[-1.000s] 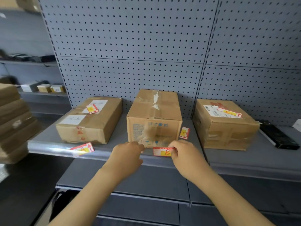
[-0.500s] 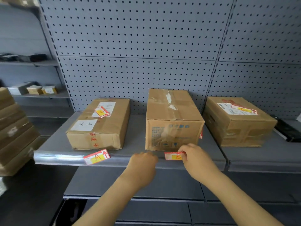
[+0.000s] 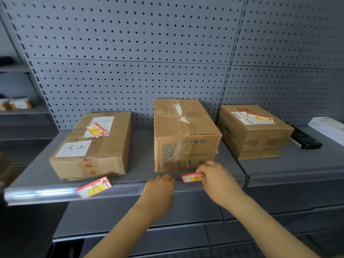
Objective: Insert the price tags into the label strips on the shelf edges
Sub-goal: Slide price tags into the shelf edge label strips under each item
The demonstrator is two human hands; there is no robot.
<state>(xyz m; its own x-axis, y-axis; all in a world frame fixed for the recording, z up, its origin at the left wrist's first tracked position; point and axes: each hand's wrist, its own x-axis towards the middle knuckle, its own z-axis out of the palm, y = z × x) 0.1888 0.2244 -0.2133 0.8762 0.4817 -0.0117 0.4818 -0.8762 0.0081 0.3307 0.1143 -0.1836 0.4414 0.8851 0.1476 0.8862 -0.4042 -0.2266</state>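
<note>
My right hand [image 3: 217, 178] pinches the right end of a red-and-yellow price tag marked B [image 3: 190, 178] at the shelf's front edge, just below the middle carton [image 3: 184, 135]. My left hand [image 3: 160, 187] rests with curled fingers on the clear label strip [image 3: 46, 193] just left of that tag; whether it holds anything is hidden. A tag marked A [image 3: 94, 187] lies tilted on the strip in front of the left carton [image 3: 93, 146]. More tags lie on top of the left carton [image 3: 96, 129] and the right carton [image 3: 260, 118].
Three cartons stand on the grey shelf [image 3: 139, 161] against a pegboard back wall [image 3: 149, 53]. A black flat item [image 3: 305, 139] and a white box [image 3: 327, 127] sit at far right. A lower shelf [image 3: 186, 211] juts out beneath my arms.
The view has moved closer and shifted left. My right hand keeps the B tag at the shelf edge, and my left hand has stayed beside it.
</note>
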